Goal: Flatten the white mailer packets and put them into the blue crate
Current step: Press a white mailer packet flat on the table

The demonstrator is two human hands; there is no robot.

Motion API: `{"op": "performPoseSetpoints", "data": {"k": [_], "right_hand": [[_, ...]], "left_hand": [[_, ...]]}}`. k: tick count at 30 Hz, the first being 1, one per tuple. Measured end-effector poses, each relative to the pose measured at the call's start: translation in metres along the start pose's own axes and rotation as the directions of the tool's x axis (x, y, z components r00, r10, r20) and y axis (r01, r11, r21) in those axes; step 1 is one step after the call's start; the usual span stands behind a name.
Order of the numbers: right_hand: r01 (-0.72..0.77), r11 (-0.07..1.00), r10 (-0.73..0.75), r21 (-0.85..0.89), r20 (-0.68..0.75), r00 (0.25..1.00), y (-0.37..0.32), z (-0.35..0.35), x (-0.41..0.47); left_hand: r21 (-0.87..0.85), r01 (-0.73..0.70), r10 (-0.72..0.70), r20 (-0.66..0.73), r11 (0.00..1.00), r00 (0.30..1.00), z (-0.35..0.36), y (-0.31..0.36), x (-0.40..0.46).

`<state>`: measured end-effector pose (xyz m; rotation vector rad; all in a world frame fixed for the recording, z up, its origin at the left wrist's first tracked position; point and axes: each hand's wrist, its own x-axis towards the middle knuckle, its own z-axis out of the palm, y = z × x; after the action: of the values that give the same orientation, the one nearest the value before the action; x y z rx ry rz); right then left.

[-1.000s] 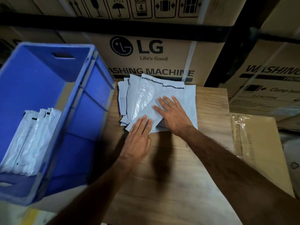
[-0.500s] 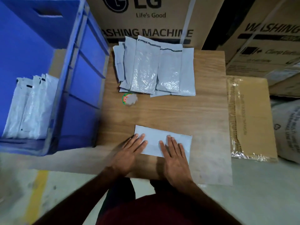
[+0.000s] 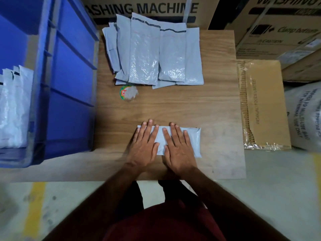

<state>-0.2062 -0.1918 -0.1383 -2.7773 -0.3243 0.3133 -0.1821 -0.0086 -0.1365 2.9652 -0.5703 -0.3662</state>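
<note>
Nearby, a round sticker (image 3: 128,93) lies before stacked mailers (image 3: 152,51).

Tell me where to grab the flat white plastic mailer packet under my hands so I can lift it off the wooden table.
Probably pinch the flat white plastic mailer packet at its right short end, coming in from the right. That end lies bare beyond the right hand, while the left hand covers the left end.

"ASHING MACHINE" on the far cardboard box (image 3: 147,9), "Clamp bottom" and "CAUTION" on the right-hand box (image 3: 278,32), "PATANJALI FOODS LIMITED" on the flat carton (image 3: 260,105)
</note>
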Motion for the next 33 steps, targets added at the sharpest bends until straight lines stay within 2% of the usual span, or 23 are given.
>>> {"op": "performPoseSetpoints", "data": {"k": [6,8,11,14,17,19,23,29,33], "right_hand": [[0.007,0.999,-0.006,0.051,-0.032,0.999,0.002,-0.006,-0.002],[-0.047,0.997,0.051,0.057,-0.071,0.996,0.012,-0.012,-0.008],[-0.113,0.993,0.114,0.022,-0.085,0.99,0.028,-0.013,-0.017],[-0.062,0.998,0.062,-0.002,-0.051,0.997,0.035,-0.009,-0.019],[-0.05,0.999,0.051,0.013,-0.036,0.998,0.037,-0.011,-0.016],[-0.043,0.997,0.045,0.057,-0.043,0.998,0.038,-0.012,-0.017],[-0.097,0.985,0.112,0.145,-0.096,0.989,0.047,-0.012,-0.026],[-0.083,0.981,0.102,0.173,-0.103,0.989,0.054,-0.012,-0.029],[-0.17,0.96,0.204,0.223,-0.14,0.969,0.067,-0.014,-0.035]], "left_hand": [[-0.076,0.103,-0.107,-0.055,0.992,0.993,-0.005,0.017,-0.001],[-0.074,0.018,-0.024,-0.09,0.997,0.996,-0.003,0.022,-0.003],[-0.046,-0.154,0.15,-0.064,0.987,0.987,0.004,0.023,-0.004],[-0.036,-0.137,0.136,-0.032,0.99,0.99,0.008,0.023,-0.004],[-0.051,-0.093,0.09,-0.057,0.994,0.994,0.005,0.032,-0.005],[-0.04,-0.133,0.13,-0.075,0.99,0.989,0.003,0.039,-0.001],[0.002,-0.286,0.285,-0.052,0.958,0.957,0.005,0.052,0.01],[0.012,-0.237,0.237,-0.033,0.971,0.971,0.008,0.057,0.01],[-0.013,-0.245,0.244,-0.04,0.969,0.969,0.005,0.072,0.016]]}}
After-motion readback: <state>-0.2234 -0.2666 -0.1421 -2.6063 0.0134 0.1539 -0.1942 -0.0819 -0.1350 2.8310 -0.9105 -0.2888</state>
